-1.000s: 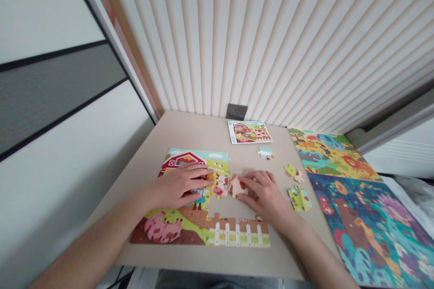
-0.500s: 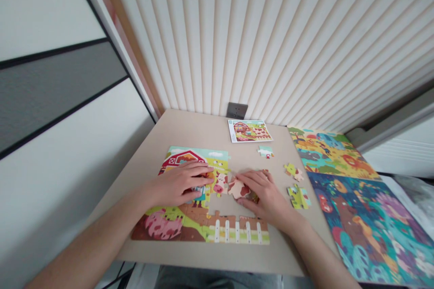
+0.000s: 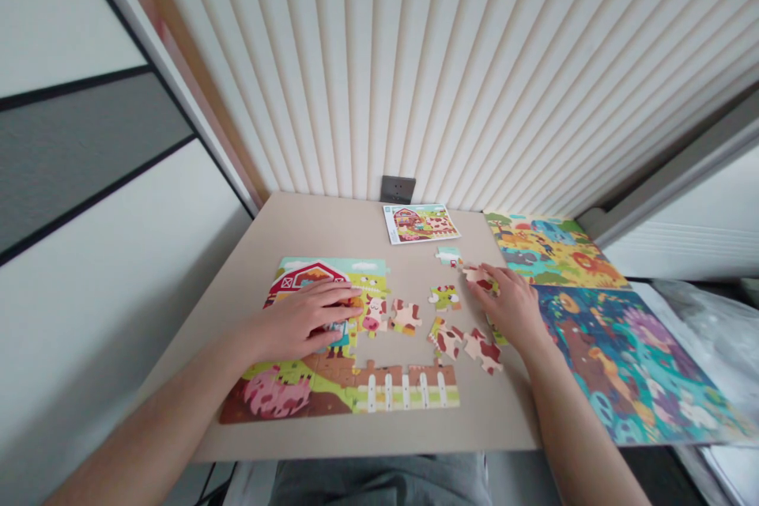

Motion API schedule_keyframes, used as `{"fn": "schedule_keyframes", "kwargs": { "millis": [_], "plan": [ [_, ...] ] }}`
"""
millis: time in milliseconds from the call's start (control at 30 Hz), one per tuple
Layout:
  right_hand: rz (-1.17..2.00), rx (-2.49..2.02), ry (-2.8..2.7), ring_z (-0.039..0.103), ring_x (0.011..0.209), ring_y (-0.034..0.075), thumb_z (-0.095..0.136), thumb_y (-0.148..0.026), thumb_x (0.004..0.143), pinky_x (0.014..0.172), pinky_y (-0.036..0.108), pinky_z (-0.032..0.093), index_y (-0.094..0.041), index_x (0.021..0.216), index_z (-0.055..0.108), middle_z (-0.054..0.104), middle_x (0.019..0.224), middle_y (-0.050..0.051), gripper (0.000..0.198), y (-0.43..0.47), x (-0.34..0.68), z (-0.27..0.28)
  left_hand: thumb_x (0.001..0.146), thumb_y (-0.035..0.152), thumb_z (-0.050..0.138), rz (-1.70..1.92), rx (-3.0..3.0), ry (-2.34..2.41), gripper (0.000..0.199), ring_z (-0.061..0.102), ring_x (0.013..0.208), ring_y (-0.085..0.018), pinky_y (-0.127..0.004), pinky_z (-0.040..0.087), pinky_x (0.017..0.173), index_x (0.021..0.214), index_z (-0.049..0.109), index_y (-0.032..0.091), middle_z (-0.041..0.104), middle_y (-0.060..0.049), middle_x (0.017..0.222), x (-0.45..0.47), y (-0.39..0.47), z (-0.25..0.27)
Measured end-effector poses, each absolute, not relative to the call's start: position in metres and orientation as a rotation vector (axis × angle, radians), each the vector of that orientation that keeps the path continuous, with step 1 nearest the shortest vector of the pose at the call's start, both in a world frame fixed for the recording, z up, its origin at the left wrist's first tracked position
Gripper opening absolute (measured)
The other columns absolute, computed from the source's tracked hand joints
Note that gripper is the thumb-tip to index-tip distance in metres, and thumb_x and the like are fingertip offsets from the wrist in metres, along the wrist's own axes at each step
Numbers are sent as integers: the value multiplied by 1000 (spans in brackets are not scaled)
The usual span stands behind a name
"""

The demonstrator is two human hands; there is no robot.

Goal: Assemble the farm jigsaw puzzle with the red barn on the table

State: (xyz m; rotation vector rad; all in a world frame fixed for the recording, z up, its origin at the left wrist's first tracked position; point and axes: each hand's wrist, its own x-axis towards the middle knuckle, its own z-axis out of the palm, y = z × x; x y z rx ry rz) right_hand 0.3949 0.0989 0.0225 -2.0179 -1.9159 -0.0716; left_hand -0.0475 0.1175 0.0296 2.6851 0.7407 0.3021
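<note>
A partly joined jigsaw puzzle of a farm lies on the table, with a red barn, a pig and a white fence. My left hand rests flat over its barn part, fingers stretched out, hiding some of the picture. To the right, my right hand has thumb and fingers at a brown-and-cream puzzle piece, partly covered by the fingers. A cow-patch piece sits beside the cow's head. Several loose pieces lie between it and my right hand, among them a green one and a brown-spotted one.
A reference card with the farm picture lies at the back by the pleated wall, below a socket. A sky-blue piece is in front of it. On the right are a yellow animal puzzle and a dark blue forest puzzle.
My right hand has moved right, off the pieces near the cow's head, to a piece farther right. Cow-patched pieces it covered now show. My left hand stays on the puzzle; the view has shifted slightly.
</note>
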Motion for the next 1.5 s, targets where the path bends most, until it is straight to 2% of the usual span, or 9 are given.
{"fn": "schedule_keyframes", "kwargs": {
  "millis": [133,267,400,567,833,1067,1267,1500],
  "plan": [
    [-50,-1980,-1974,64,120,34,58,-52,101,104,55,45,-27,132,71,72,127,11,42,98,387,22,105,36,58,285,2690,749,50,48,149,-28,-50,38,126,155,53,39,49,-2,163,-49,119,28],
    [-17,-1931,-1943,65,119,33,53,-48,104,99,51,49,-26,130,72,72,127,12,39,85,381,38,106,38,57,286,2683,749,49,47,150,-28,-49,38,126,155,53,40,49,-2,164,-50,120,25],
    [48,-1857,-1993,68,111,30,49,-38,106,96,47,52,-24,125,74,76,117,10,34,51,391,54,107,39,56,272,2692,762,48,48,149,-27,-49,38,126,154,54,40,49,-1,163,-50,120,24],
    [27,-1845,-1972,70,104,30,53,-37,106,93,48,55,-26,117,75,76,114,10,27,-7,405,37,107,39,56,263,2720,782,48,48,149,-28,-49,40,126,155,53,39,49,-2,164,-50,118,24],
    [44,-1774,-2102,67,119,31,56,-33,105,97,50,59,-34,130,73,70,131,9,30,-48,389,15,105,41,59,323,2709,777,47,50,149,-28,-48,39,128,152,57,40,50,-1,163,-53,120,20],
    [37,-1818,-2120,65,120,31,53,-31,106,99,51,56,-32,130,71,70,129,9,30,-38,386,28,106,41,57,267,2740,784,48,50,148,-29,-49,41,126,154,54,41,48,0,164,-54,121,18],
    [-77,-1808,-2055,67,117,32,54,-33,106,99,54,55,-29,122,74,72,126,10,26,-28,397,39,107,43,56,273,2724,788,47,49,148,-28,-48,40,126,154,54,42,49,0,164,-54,121,18],
    [133,-1609,-2209,62,129,30,52,-24,106,107,53,55,-29,131,69,69,135,10,30,-27,353,44,107,44,56,291,2709,798,45,50,148,-28,-47,41,126,152,57,40,50,0,163,-51,119,22]
  ]
}}
